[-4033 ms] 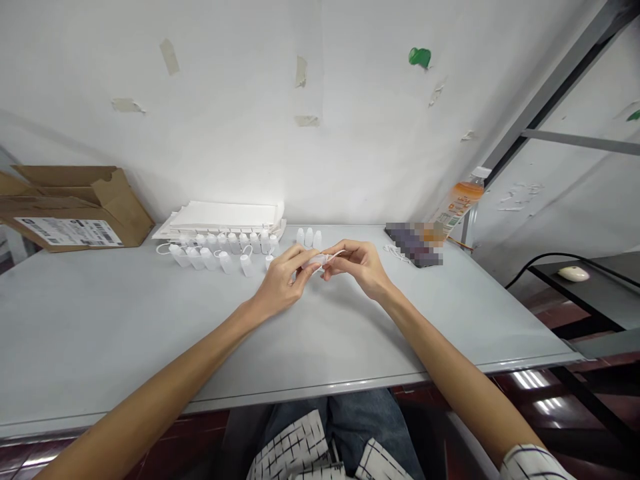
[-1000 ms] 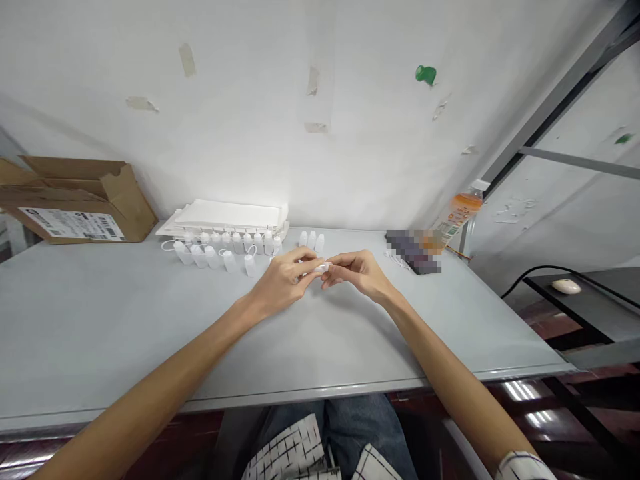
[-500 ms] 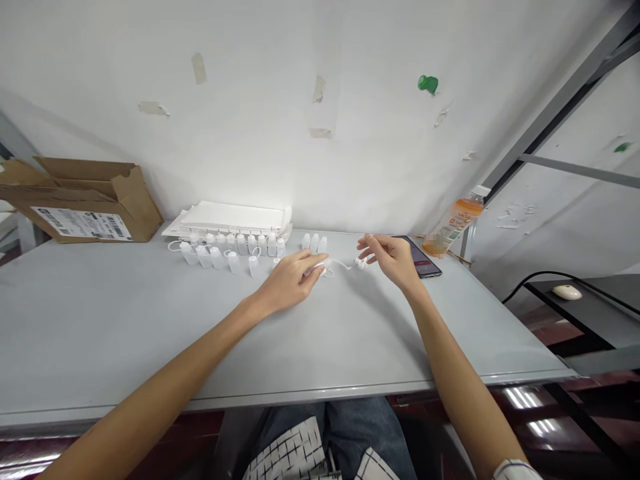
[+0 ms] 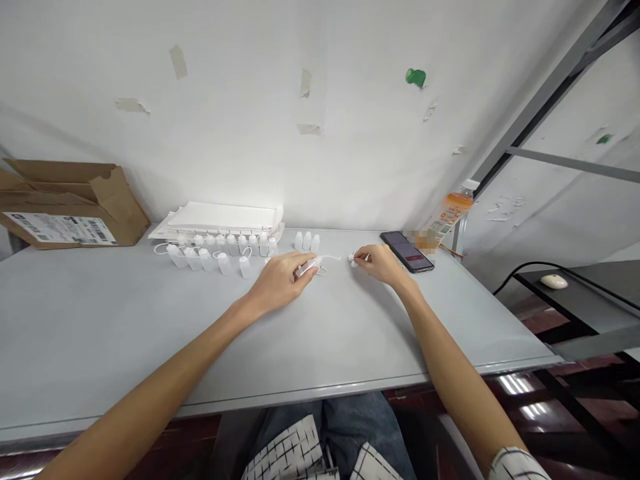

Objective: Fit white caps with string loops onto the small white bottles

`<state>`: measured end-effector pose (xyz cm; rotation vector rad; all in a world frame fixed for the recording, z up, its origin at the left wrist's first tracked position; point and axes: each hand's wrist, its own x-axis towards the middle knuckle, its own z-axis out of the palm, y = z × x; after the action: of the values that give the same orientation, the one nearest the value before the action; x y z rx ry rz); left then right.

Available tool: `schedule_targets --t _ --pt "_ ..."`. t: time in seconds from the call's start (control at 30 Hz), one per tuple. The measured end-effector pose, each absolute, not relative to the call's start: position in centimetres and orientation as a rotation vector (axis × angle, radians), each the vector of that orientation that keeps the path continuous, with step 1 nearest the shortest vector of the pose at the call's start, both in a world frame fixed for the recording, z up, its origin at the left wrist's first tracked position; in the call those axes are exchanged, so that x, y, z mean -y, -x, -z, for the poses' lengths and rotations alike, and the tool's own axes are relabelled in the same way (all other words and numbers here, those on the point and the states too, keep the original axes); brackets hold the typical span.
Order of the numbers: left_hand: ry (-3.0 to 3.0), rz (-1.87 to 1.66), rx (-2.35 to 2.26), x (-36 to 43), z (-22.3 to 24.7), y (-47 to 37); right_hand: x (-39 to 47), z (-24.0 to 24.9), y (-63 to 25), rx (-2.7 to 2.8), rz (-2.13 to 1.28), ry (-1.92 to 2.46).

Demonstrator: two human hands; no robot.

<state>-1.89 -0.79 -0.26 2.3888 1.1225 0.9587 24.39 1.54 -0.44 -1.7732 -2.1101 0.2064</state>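
Note:
My left hand (image 4: pixel 284 280) is closed around a small translucent plastic bottle (image 4: pixel 306 267), which lies tilted between thumb and fingers. A thin white strap (image 4: pixel 331 257) sticks out from it to the right, and a white loop shows just below. My right hand (image 4: pixel 377 263) is pinched at a little cluster of small white caps (image 4: pixel 351 259) on the table; its fingertips are on one of them. Farther left, similar small bottles (image 4: pixel 224 264) stand upright in rows, some with looped straps. Several more bottles (image 4: pixel 307 242) stand beyond my left hand.
A phone (image 4: pixel 407 251) lies right of my right hand, with an orange drink bottle (image 4: pixel 453 210) leaning behind it. White sheets (image 4: pixel 225 217) are stacked by the wall. An open cardboard box (image 4: pixel 70 207) sits at the far left of the grey table (image 4: pixel 310 347).
My right hand has come down and left onto the small white caps, its fingers now pinched together. The bottle in my left hand shows more clearly. The view has shifted slightly right.

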Motion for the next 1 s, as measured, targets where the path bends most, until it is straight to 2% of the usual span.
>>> schedule_targets --t 0.53,0.7,0.77,1.0 --pt "-2.319 -0.957 -1.138 0.9 0.2 1.8 -0.3 -0.6 -23.6 2.237 -0.581 1.725" --pt "-2.415 -0.996 -1.181 0.8 0.6 1.9 1.0 -2.0 -22.7 2.089 -1.311 1.371" --pt "-2.446 -0.988 -1.189 0.8 0.7 1.9 1.5 -2.4 -22.0 2.028 -1.494 1.177" --pt "-2.462 -0.951 -1.178 0.9 0.9 1.9 1.7 -1.9 -20.6 1.799 -1.386 1.070"
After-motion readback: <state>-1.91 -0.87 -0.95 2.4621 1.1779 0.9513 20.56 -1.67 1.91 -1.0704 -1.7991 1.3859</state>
